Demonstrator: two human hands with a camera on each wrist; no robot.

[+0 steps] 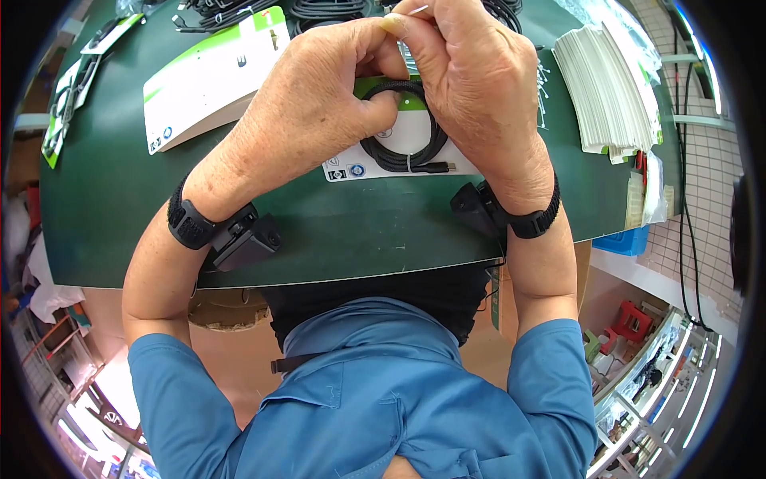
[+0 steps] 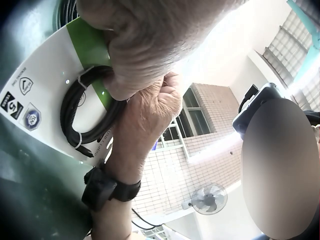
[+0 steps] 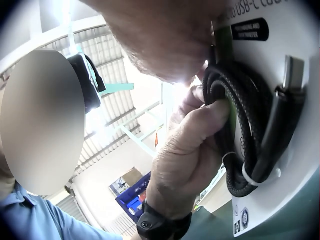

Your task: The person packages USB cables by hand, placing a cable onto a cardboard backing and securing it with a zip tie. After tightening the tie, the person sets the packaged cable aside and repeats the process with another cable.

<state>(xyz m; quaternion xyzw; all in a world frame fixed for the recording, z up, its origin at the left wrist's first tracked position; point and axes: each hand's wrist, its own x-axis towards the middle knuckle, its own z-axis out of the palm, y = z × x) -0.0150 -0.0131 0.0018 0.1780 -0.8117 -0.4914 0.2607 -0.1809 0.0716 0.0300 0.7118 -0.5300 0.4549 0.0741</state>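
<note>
A coiled black braided USB-C cable lies against a white and green printed card, with thin white ties around the coil. My left hand holds card and coil together, its thumb inside the loop of the coil, as the right wrist view also shows. At the card's top edge, my right hand pinches a thin white tie between thumb and fingers. The fingertips of both hands are close together there. In the left wrist view the cable sits flat along the card, and the right fingertips are partly hidden.
A stack of white cards lies on the green table at left, another card stack at right. Coiled black cables lie at the back. Loose white ties are scattered beside the right hand. Carded cables lie far left.
</note>
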